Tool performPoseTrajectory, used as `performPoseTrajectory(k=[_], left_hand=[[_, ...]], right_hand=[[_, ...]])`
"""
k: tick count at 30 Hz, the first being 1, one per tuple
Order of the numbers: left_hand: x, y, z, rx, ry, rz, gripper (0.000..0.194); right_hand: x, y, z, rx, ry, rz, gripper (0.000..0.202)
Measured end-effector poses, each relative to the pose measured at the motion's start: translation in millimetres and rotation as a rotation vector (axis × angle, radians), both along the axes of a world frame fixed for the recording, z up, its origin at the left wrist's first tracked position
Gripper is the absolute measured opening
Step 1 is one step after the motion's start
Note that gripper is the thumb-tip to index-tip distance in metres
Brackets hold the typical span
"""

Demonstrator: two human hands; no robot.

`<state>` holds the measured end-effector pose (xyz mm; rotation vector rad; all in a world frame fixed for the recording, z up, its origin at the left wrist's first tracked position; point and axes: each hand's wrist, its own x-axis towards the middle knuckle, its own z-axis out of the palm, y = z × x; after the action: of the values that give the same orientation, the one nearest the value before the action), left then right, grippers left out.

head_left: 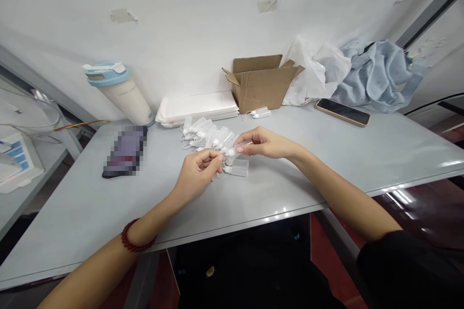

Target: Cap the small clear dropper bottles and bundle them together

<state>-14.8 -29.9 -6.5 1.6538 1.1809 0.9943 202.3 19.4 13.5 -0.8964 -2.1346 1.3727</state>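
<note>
My right hand [259, 143] is closed in a pinch around a small clear plastic bottle [245, 144] with a white cap, its cap end pointing left. Close beside it, my left hand [201, 168] has thumb and forefinger pressed together near that cap. What sits between those fingertips is too small to make out, perhaps a thin cord. A loose pile of similar clear bottles [203, 128] with white caps and thin white loops lies just behind both hands. Another such bottle [238, 168] rests on the table below my right fingers.
Behind the pile are a stack of white sheets or sleeves [199, 105] and an open cardboard box [263, 88], with a few bottles [260, 113] before it. A tumbler [125, 99] and a blurred-out item [125, 152] stand left. Right are a plastic bag [308, 75], phone [342, 112] and blue cloth [384, 77].
</note>
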Motion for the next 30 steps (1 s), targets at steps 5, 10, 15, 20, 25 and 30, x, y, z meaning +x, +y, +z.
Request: performPoseTrajectory(k=[5,10,15,20,25,30], left_hand=[[1.3,-0.4,-1.1,-0.017,0.003,0.001,0.018],[0.5,-0.1,-2.0,-0.018,0.0,-0.004,0.018],[-0.4,-0.7,-3.0,-0.026,0.006,-0.013,0.019],[-0.2,-0.6,-4.2,-0.028,0.008,-0.021,0.018],[0.2,-0.4,-4.0,-0.04,0.011,-0.017,0.018],[0.8,-0.2,-3.6,-0.043,0.007,-0.022,0.018]], right_hand=[[-1.5,0.8,-3.6,0.027,0.011,0.006,0.031],[-2.8,-0.6,-4.2,0.033,0.018,0.008,0.03],[-3.2,-0.7,-4.6,0.032,0.018,0.014,0.028],[-3.1,-0.2,-5.4,0.037,0.011,0.012,0.028],[-3.9,-1.5,-4.6,0.031,0.0,0.01,0.031],[-3.6,-0.3,-5.8,0.034,0.001,0.015,0.033]])
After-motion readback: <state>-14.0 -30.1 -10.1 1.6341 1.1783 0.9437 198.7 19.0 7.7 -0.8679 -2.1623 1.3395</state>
